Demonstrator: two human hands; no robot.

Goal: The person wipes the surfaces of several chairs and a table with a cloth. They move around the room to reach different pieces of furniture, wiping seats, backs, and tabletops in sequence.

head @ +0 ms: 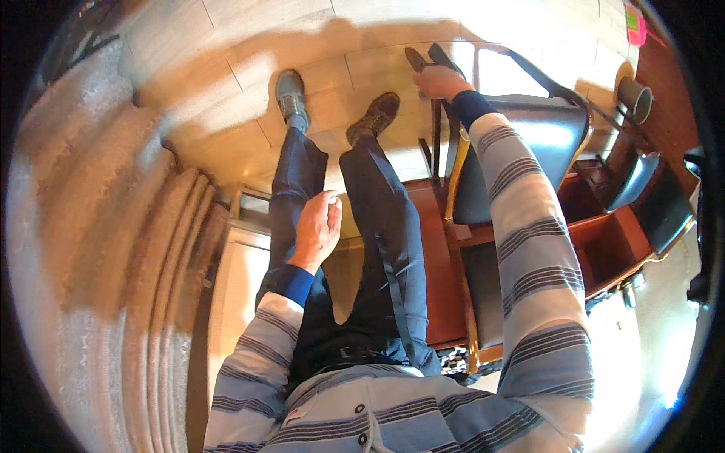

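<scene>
My right hand (pixel 442 82) reaches forward and closes over the dark armrest (pixel 447 55) of a chair. That chair has a black padded seat (pixel 527 141), a wooden frame and a curved dark rail on its far side. My left hand (pixel 320 226) hangs in front of my legs, its fingers curled together. Nothing shows in it, though its palm is turned from view. Below it are my dark trousers (pixel 396 260) and my shoes, a grey one (pixel 290 93) and a dark one (pixel 374 116), on the pale floor.
Long pleated curtains (pixel 113 238) hang at left, beside a pale wooden cabinet (pixel 241 266). More black-padded chairs (pixel 631 181) and reddish-brown wooden furniture (pixel 433 272) stand at right. A grey cylindrical container (pixel 635 99) and a pink object (pixel 636 27) are at far right.
</scene>
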